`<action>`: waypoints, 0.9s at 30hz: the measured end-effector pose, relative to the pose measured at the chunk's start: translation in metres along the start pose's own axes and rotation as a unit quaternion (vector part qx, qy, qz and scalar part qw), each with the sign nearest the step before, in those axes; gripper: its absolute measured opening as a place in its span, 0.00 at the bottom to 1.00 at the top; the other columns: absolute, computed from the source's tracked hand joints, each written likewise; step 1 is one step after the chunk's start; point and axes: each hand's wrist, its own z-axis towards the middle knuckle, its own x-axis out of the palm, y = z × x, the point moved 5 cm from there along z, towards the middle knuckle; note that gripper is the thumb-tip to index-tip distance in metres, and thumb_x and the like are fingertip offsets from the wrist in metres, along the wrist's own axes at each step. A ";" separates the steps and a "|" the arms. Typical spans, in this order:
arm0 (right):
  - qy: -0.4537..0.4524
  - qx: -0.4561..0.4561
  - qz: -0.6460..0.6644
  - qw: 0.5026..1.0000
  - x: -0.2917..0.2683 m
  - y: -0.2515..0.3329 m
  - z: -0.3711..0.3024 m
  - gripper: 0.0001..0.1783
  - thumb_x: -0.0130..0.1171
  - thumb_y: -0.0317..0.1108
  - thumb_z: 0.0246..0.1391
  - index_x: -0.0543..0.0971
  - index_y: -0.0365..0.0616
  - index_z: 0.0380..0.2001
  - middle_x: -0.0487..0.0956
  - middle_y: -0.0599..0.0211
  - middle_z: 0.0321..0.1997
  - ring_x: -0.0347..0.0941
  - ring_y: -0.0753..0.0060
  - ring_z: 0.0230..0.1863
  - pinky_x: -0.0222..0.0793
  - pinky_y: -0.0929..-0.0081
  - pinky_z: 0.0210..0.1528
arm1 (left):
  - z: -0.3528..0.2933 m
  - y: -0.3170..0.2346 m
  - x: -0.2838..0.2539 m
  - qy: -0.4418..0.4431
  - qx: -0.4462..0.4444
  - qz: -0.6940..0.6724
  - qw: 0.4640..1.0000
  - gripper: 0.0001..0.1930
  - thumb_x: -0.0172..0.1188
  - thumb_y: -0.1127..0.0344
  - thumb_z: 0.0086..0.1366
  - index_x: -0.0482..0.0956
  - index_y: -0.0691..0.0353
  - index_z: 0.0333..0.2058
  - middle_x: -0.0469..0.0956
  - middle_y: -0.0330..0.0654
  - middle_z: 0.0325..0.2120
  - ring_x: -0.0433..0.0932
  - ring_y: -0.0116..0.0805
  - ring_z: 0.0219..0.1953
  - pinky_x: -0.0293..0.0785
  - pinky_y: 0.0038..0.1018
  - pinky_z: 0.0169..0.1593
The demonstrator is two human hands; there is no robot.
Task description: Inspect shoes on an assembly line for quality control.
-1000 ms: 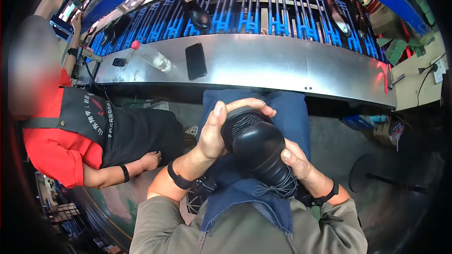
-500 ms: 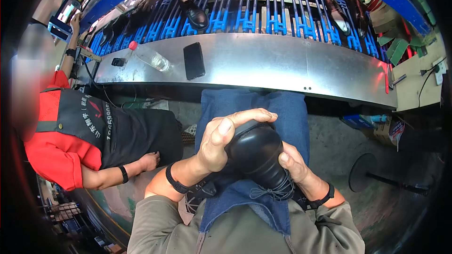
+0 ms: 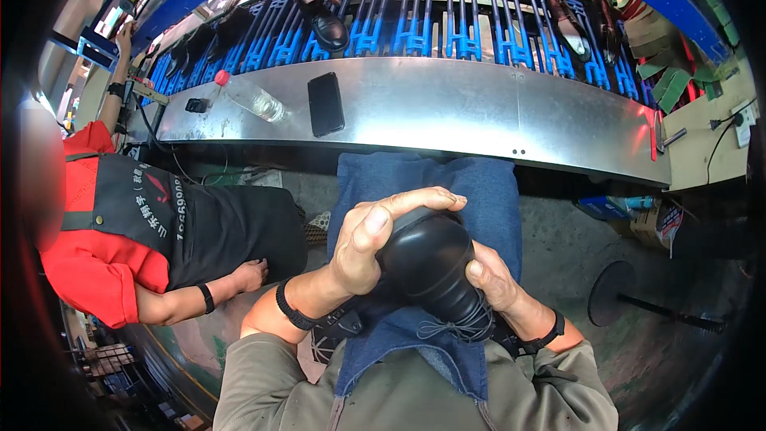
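Observation:
Over my lap, both hands hold a black lace-up leather shoe (image 3: 431, 259), its rounded toe pointing away from me and its laces hanging toward me. My left hand (image 3: 365, 243) lies along the left side and reaches its fingers over the toe, thumb raised. On the shoe's right side, my right hand (image 3: 493, 278) grips near the laced part, its thumb on the upper and the other fingers mostly hidden behind. The sole is out of sight. A blue denim apron (image 3: 423, 351) covers my front under the shoe.
Ahead runs a metal ledge (image 3: 447, 108) with a black phone (image 3: 325, 104), a clear bottle (image 3: 259, 102) and a small black object (image 3: 197, 105). Behind it, a blue-slatted conveyor (image 3: 419, 20) carries several shoes. A co-worker in red (image 3: 96, 255) sits close at left. A black round-based stand (image 3: 613, 294) is at right.
Across the conveyor, another person's gloved hand has come onto the dark shoe there. My hands and the black shoe stay nearly the same, with a slight shift of the whole view.

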 end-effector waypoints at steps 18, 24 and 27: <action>-0.017 0.018 0.052 0.998 -0.009 -0.017 -0.008 0.40 0.50 0.58 0.66 0.67 0.29 0.64 0.75 0.60 0.58 0.70 0.73 0.57 0.65 0.75 0.60 | -0.012 -0.039 0.018 0.007 0.137 0.308 0.941 0.34 0.67 0.72 0.61 0.63 0.81 0.62 0.74 0.66 0.57 0.78 0.55 0.57 0.74 0.38 0.60; -0.042 -0.003 0.075 0.996 -0.008 -0.009 -0.008 0.39 0.49 0.57 0.67 0.66 0.30 0.64 0.77 0.58 0.57 0.74 0.74 0.54 0.69 0.77 0.56 | -0.009 -0.023 0.029 -0.053 0.212 0.359 0.907 0.37 0.63 0.65 0.67 0.55 0.83 0.65 0.71 0.71 0.56 0.79 0.59 0.54 0.77 0.39 0.57; -0.059 -0.019 0.083 0.995 -0.014 -0.013 -0.012 0.39 0.48 0.57 0.68 0.66 0.30 0.65 0.77 0.57 0.58 0.76 0.71 0.55 0.71 0.74 0.57 | -0.007 -0.004 0.029 -0.031 0.203 0.333 0.921 0.43 0.58 0.55 0.72 0.45 0.79 0.69 0.69 0.68 0.60 0.79 0.52 0.55 0.74 0.36 0.58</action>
